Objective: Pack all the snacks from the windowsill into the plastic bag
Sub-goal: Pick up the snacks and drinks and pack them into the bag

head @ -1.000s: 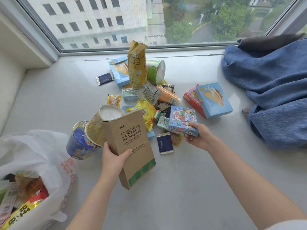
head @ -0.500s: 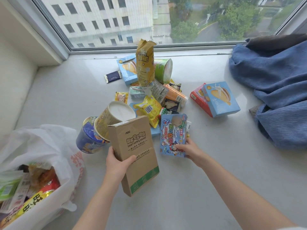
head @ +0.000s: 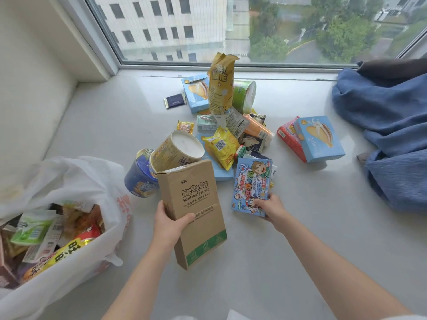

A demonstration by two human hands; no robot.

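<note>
My left hand (head: 169, 224) grips a brown cardboard box (head: 193, 209) printed "Smart safety socket", held upright above the sill. My right hand (head: 269, 207) holds a blue cartoon snack box (head: 250, 181) by its near end, lifted off the pile. A heap of snacks lies in the middle of the windowsill (head: 254, 262): a yellow cup (head: 175, 151), a blue cup (head: 141, 179), a tall yellow bag (head: 220, 86), a green tub (head: 245, 94) and several small packets. The white plastic bag (head: 76, 181) stands open at the lower left with several snacks inside.
Two boxes, a light blue one (head: 318, 138) on a red one (head: 290, 138), lie right of the pile. A blue cloth (head: 388, 125) is bunched at the right edge. The window (head: 231, 28) runs along the back, and a white wall (head: 30, 88) bounds the left.
My right hand lifted the blue cartoon box from the pile and drew it nearer, turning it upright. The view shifted left, showing more of the bag. My left hand kept the brown box.
</note>
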